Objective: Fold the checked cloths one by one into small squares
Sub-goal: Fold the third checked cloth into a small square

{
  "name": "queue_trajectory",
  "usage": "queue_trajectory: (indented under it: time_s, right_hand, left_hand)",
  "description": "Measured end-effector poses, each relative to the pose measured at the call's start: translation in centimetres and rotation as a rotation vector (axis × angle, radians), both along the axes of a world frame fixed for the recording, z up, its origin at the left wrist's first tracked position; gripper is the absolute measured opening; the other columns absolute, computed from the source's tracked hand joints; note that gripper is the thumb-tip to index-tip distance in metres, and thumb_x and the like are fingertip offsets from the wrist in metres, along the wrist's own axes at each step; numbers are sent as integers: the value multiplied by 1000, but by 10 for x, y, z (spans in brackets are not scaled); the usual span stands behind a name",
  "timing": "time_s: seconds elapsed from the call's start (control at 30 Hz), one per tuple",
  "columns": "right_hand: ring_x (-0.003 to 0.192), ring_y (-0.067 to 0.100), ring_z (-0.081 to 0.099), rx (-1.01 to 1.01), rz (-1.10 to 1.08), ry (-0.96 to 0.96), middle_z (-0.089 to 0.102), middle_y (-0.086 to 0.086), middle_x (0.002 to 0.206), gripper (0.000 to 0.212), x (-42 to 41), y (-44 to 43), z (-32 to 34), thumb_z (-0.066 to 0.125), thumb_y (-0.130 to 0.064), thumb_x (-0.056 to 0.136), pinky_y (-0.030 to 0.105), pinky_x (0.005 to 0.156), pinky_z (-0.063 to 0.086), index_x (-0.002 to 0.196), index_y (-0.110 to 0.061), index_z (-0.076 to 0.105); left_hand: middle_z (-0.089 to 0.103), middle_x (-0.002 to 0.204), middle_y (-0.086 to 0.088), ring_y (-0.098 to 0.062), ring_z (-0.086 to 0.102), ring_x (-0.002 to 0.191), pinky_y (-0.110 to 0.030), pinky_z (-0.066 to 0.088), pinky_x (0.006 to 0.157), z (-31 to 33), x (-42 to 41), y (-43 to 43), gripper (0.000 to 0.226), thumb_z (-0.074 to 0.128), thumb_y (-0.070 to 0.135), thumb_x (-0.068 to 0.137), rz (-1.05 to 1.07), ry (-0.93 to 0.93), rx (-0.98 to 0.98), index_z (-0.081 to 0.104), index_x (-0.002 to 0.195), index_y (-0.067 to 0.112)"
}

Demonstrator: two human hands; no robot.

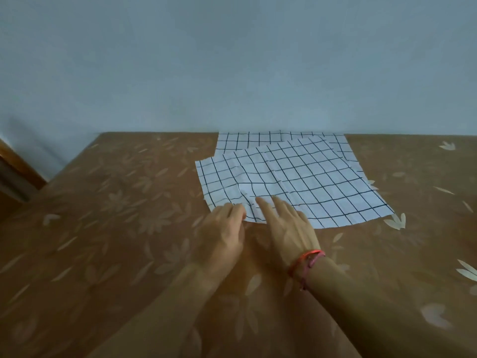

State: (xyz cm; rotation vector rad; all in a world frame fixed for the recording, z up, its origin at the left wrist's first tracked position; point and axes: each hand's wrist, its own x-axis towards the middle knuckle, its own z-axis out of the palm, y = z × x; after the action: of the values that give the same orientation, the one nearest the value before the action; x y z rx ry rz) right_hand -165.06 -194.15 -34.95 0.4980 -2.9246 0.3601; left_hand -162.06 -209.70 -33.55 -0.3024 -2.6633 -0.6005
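Observation:
Several white cloths with a thin black check lie spread in a loose overlapping pile at the far middle of the table. The top cloth (304,182) lies flat and skewed, its near edge toward me. Another cloth (247,140) peeks out behind it by the wall. My left hand (222,233) pinches the near left corner of the top cloth, where the fabric wrinkles. Beside it, my right hand (289,223) rests with fingers spread on the same near edge. A red thread band circles my right wrist.
The table (103,228) wears a brown covering with a pale leaf pattern and reaches to a light blue wall (232,60). A wooden piece of furniture (15,171) shows at the left edge.

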Motion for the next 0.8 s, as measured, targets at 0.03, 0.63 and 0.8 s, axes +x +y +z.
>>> queue_trajectory:
  time_s: [0.03,0.63,0.8]
  right_hand:
    - [126,23,44,-24,22,15,48,3,134,56,6,-8,7,47,-42,88,37,96,38,140,-31,31]
    - [84,9,66,-206,362,-243,67,4,95,20,166,-6,97,54,-29,89,28,70,52,94,-11,61]
    - [100,-4,63,-305,385,-166,71,-13,105,22,218,-1,118,57,-40,87,12,82,51,99,-28,72]
  left_hand:
    - [57,82,4,-19,54,77,-39,48,67,5,9,1,17,63,4,82,-23,11,-6,58,92,17]
    - [66,109,5,-23,59,106,-39,48,79,57,136,-118,27,71,6,78,162,-170,-134,72,102,18]
    - [72,95,-2,-29,63,97,-41,44,81,62,174,-134,20,72,-5,68,200,-200,-118,72,78,11]
